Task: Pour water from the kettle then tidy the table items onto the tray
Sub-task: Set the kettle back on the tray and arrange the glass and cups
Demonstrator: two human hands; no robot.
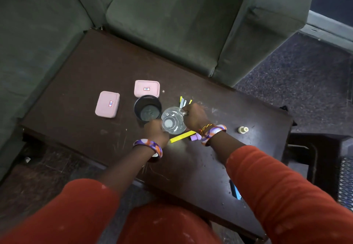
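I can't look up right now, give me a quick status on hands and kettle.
Right hand on the glass kettle handle, left hand steadying its side. Kettle upright on the table, beside the black mesh cup. Yellow strip lies just below.

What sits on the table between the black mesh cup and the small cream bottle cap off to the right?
In the head view, a clear glass pitcher sits between the black mesh cup and the cream cap, with the right hand gripping its handle.
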